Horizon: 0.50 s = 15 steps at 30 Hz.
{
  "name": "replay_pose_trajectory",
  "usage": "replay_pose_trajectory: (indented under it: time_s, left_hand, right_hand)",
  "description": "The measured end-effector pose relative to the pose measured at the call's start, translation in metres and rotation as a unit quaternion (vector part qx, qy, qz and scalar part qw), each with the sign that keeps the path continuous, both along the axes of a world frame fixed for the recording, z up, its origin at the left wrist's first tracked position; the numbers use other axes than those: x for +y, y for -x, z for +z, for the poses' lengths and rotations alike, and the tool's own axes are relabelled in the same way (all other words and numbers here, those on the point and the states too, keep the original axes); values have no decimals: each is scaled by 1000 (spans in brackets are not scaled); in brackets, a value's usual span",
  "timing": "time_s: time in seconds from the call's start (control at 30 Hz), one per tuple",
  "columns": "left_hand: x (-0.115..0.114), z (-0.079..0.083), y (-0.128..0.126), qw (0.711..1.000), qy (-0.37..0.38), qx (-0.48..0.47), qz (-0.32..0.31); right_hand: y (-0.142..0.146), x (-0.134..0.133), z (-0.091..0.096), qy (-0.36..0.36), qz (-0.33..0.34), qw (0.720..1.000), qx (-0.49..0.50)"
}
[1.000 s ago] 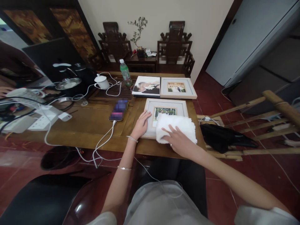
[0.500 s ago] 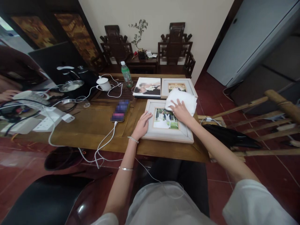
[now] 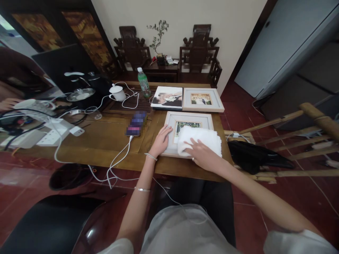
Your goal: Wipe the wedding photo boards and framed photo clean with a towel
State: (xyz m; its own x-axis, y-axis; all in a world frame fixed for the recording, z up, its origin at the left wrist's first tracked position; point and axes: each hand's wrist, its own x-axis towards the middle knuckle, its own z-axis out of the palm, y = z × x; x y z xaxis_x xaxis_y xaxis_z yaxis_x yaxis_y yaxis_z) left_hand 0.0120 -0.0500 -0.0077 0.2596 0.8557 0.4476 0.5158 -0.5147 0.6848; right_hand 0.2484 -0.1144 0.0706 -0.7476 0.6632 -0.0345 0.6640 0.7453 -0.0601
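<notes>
A white picture frame (image 3: 171, 132) lies flat on the wooden table in front of me, with a photo (image 3: 182, 125) in its middle. My left hand (image 3: 161, 140) rests on the frame's left edge, fingers stretched out. On the frame's lower right part is a folded white towel (image 3: 202, 134), held under my right hand (image 3: 202, 154), whose fingers press on it. The towel hides the lower right of the photo and frame. Beyond it lies a second picture frame (image 3: 217, 100), beside a stack topped by a photo panel (image 3: 169, 91).
A phone (image 3: 136, 123) on a charging cable lies left of the frame. Farther left are a lidded white cup (image 3: 117, 93), a green bottle (image 3: 143, 83), power strips (image 3: 54, 133) and tangled cables. A bamboo rack (image 3: 280, 120) stands at right. Another person's hand (image 3: 9, 103) shows at far left.
My right hand has moved the towel from the frame's upper right corner toward me, down to its lower right. The second frame's photo is now uncovered. My left hand has stayed put.
</notes>
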Motion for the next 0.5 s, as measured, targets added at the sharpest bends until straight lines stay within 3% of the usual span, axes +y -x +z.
replay_pose_trajectory:
  time_s: [0.17,0.33,0.43,0.5]
  left_hand:
    - [1,-1,0,1000,0,-1,-3]
    - [1,-2,0,1000,-5,0,-1]
    - [1,-2,0,1000,0,-1,-3]
    - [1,-1,0,1000,1,-3,-3]
  right_hand:
    - [-7,59,-17,-67,-78,994,21]
    - [-18,120,-18,-128,-141,981,46]
    - [-15,131,-20,-129,-147,980,28]
    - [-11,122,-22,-119,-133,984,8]
